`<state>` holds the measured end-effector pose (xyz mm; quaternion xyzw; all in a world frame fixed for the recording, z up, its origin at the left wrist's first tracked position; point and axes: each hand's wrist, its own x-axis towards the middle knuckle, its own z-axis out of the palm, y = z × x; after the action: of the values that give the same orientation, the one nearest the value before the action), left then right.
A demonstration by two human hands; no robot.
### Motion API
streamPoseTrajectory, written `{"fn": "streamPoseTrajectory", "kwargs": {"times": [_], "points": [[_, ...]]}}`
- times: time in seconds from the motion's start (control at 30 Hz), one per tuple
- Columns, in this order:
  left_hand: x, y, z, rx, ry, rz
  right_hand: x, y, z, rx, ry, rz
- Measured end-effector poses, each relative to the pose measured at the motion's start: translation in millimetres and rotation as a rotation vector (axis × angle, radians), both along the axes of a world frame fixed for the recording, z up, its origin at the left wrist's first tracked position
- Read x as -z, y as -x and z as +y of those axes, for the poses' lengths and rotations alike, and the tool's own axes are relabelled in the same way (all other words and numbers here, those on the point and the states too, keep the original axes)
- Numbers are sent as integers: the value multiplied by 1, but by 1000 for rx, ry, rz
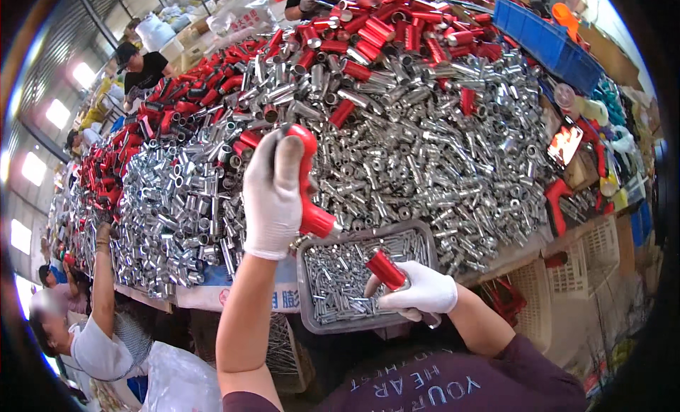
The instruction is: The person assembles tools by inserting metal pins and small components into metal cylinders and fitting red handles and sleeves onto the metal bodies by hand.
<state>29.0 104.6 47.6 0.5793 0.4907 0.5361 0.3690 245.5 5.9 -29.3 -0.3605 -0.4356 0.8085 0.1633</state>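
Observation:
My left hand (273, 217), in a white glove with dark-stained fingers, is raised over the near edge of the heap. It is closed round a red pistol-shaped tool body (316, 219), whose silver-tipped end points down to the right. Lower right, my gloved right hand (427, 290) grips a shiny red metal sleeve (387, 269). A small metal piece shows below that hand; its kind I cannot make out. Beneath both hands is a grey plastic tray (306, 299) holding small silver pins or bolts (340, 274).
A broad heap of silver metal fittings (411, 171) covers the table, with red sleeves (375, 37) at the back and red tool bodies (205, 86) far left. A blue crate (545, 47) and a lit phone (565, 141) are at right. Another person (106, 341) reaches in at left.

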Motion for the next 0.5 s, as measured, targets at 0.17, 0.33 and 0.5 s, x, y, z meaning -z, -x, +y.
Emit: {"fn": "streamPoseTrajectory", "kwargs": {"times": [0.17,0.33,0.5], "points": [[-11,-41,-27,76,11,213,-9,-14,-24,37,-163,-107],[-1,-64,-51,114,-162,663,30,-2,-51,289,-689,-280],[-7,-84,-68,39,104,1030,25,2,-65,359,-768,-553]]}}
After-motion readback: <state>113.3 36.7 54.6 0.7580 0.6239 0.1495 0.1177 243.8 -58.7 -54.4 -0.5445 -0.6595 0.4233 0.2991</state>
